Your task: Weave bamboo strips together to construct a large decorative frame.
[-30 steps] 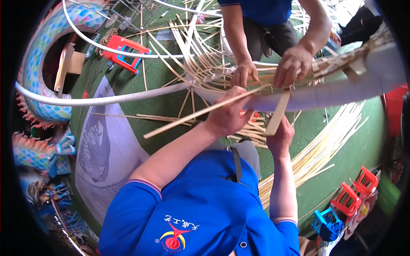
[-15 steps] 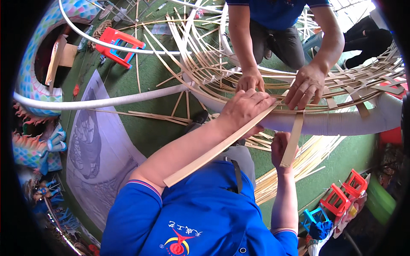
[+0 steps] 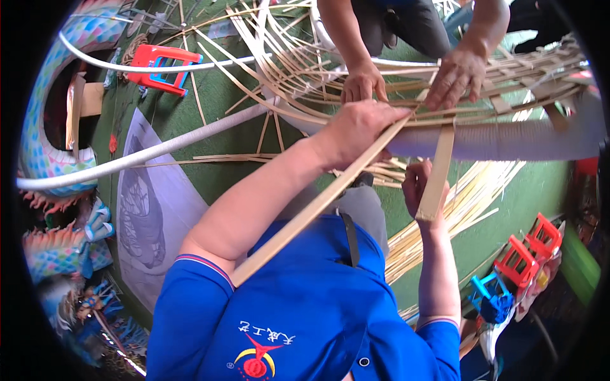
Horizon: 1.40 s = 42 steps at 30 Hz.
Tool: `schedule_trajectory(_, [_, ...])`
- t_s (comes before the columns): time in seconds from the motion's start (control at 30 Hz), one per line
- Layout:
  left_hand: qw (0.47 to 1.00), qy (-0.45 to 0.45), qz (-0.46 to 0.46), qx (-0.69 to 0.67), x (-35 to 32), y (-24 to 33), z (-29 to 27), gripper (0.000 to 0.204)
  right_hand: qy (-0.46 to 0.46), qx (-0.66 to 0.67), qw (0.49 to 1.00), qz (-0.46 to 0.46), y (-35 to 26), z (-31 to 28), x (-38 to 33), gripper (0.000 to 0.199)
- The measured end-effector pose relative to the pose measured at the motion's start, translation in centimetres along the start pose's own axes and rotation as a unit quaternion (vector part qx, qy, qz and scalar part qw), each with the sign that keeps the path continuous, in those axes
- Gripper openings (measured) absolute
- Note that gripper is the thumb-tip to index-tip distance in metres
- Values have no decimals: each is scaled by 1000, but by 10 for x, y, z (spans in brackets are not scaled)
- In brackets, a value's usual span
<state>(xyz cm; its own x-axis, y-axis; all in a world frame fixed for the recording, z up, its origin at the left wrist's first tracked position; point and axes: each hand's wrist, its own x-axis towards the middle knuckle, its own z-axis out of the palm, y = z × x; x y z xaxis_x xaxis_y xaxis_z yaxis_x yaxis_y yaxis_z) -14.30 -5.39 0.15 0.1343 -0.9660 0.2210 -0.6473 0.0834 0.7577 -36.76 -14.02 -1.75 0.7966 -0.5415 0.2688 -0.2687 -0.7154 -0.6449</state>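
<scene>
My left hand grips a long flat bamboo strip that slants from my chest up to the woven bamboo frame. My right hand holds a shorter, wider bamboo strip upright, its top end against the white wrapped tube under the frame. Across the frame, a co-worker presses one hand and the other hand down on the woven slats, close to my left hand.
A long white pipe curves over the green floor. A red stool stands at the back left. Loose bamboo strips lie at right beside stacked small stools. A scaled, painted dragon body and a grey cloth lie left.
The long strip has swung from nearly level to steeply slanted, its near end now at my chest. My right hand has raised the short strip toward the white tube.
</scene>
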Motion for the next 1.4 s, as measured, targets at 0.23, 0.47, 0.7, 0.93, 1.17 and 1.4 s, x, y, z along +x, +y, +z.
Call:
schedule_trajectory(0.23, [999,-11,18,43,2,5,-2,73,-27,40,998,-36,4,-5,-3,17])
schedule_trajectory(0.47, [999,-30,0,39,4,17,-8,71,-27,160,987,-3,-14,2,-3,12])
schedule_trajectory(0.7, [999,-31,1,41,8,23,-8,61,-21,230,972,42,-25,2,-7,7])
schedule_trajectory(0.93, [999,-7,30,36,-5,11,-2,74,-75,184,973,115,-31,-25,-19,10])
schedule_trajectory(1.17, [993,114,19,1,-38,12,-16,70,-108,130,951,259,-29,-15,-48,24])
schedule_trajectory(1.4, [989,145,-10,-33,-113,-16,-60,41,-146,47,928,338,-77,46,-63,18])
